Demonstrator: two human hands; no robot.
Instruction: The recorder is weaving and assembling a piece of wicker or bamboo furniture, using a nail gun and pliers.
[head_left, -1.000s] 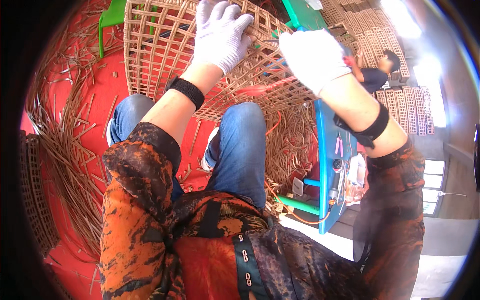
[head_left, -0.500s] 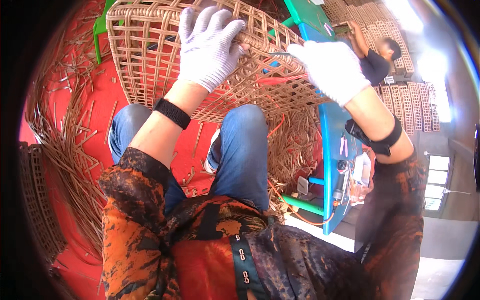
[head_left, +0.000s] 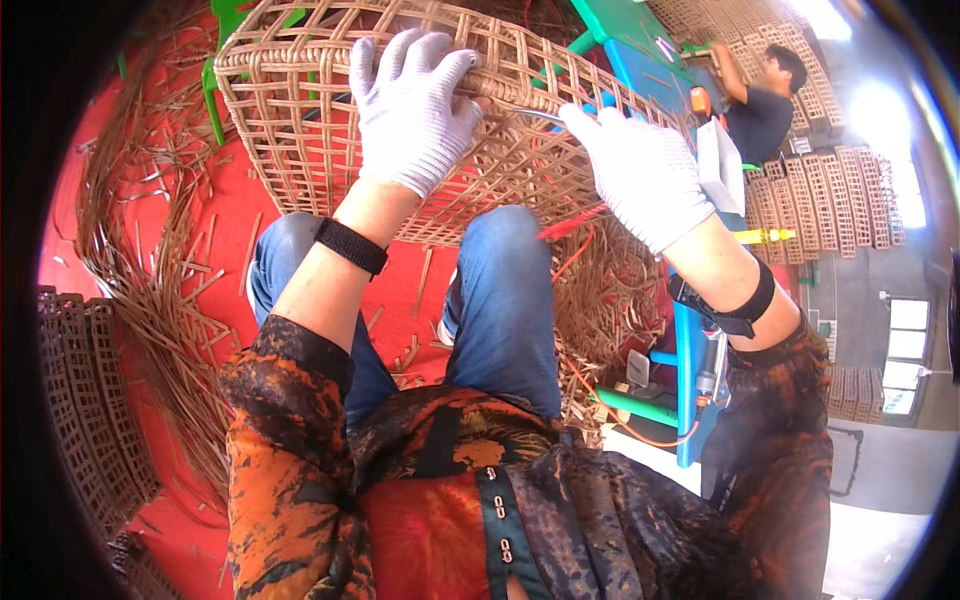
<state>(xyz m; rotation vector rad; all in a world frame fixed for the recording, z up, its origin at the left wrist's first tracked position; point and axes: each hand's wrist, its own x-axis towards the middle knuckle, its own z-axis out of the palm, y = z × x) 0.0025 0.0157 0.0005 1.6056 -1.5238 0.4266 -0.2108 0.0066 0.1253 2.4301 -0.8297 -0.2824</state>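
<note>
A large openwork rattan basket (head_left: pixel 300 120) lies tilted across my knees, which are in blue jeans. My left hand (head_left: pixel 410 110), in a white glove, grips the basket's upper rim with its fingers curled over the edge. My right hand (head_left: pixel 640 170), also in a white glove, presses on the weave at the right side. It is closed on a thin tool with a metal tip (head_left: pixel 535 116) that points left along the rim. A black band is on each wrist.
Loose rattan strips (head_left: pixel 150 300) litter the red floor at left, and more pile up under the basket at right. Woven panels (head_left: pixel 85 400) are stacked at lower left. A blue and green table frame (head_left: pixel 685 400) stands at right. A person in a dark shirt (head_left: pixel 760 110) works at upper right.
The basket has swung lower and closer over my knees. My left hand has shifted its hold along the rim. My right hand has come down onto the weave.
</note>
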